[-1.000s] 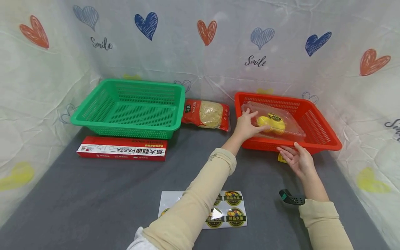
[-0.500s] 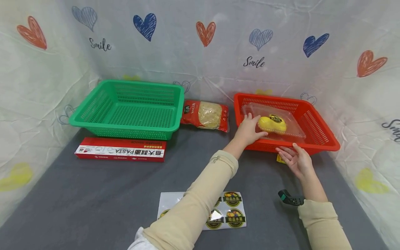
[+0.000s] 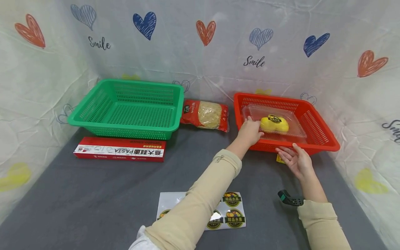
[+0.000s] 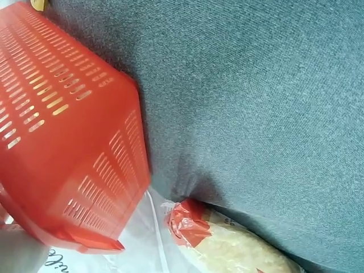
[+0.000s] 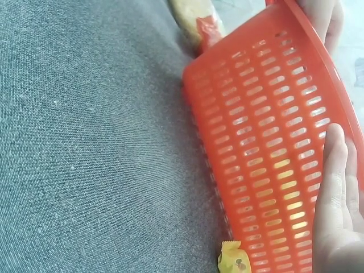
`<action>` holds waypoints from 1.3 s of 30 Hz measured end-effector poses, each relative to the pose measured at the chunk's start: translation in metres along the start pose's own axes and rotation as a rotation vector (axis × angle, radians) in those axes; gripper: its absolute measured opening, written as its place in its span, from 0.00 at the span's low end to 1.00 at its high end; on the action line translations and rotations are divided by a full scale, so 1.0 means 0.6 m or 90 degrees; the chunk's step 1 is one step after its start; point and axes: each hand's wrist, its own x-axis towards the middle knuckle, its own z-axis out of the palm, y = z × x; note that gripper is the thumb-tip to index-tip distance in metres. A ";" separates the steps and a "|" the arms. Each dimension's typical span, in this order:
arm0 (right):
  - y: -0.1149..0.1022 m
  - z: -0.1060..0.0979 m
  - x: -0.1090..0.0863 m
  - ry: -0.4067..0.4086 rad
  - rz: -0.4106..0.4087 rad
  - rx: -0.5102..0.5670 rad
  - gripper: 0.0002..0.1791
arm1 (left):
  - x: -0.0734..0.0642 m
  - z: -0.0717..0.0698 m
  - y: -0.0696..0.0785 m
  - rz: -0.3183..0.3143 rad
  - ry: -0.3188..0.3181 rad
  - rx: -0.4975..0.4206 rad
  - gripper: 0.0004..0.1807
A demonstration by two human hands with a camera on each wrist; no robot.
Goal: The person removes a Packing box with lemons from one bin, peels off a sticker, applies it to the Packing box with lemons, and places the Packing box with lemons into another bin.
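Observation:
A clear plastic fruit box (image 3: 292, 123) with yellow fruit inside and a round black label (image 3: 275, 119) on its lid lies in the red basket (image 3: 323, 142). My left hand (image 3: 250, 133) reaches over the basket's near-left corner, its fingers at the box's left end; the basket hides part of them. My right hand (image 3: 298, 161) is at the front of the basket, its straight fingers (image 5: 335, 182) flat against the slotted wall just below the rim. The thumb comes up to that rim in the head view.
A green basket (image 3: 125, 126) stands at the left, behind a red pasta box (image 3: 120, 149). A red noodle bag (image 3: 206, 114) lies between the baskets. A label sheet (image 3: 234, 210) is under my left forearm. A small yellow packet (image 5: 233, 259) sits at the red basket's foot.
My left hand has shifted right and toward me, its spread fingers drawing in from over the box's lid. The fruit and label have moved slightly right. My right hand has stayed at the rim.

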 end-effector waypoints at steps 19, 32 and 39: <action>0.000 0.003 0.005 -0.005 -0.003 -0.007 0.48 | 0.000 -0.005 -0.003 -0.026 0.016 0.008 0.23; -0.004 0.009 -0.002 0.030 0.021 -0.010 0.47 | -0.006 -0.004 -0.018 0.044 0.018 -0.034 0.26; -0.004 0.010 -0.004 0.038 0.041 -0.050 0.49 | -0.017 -0.010 -0.021 0.080 -0.019 -0.039 0.28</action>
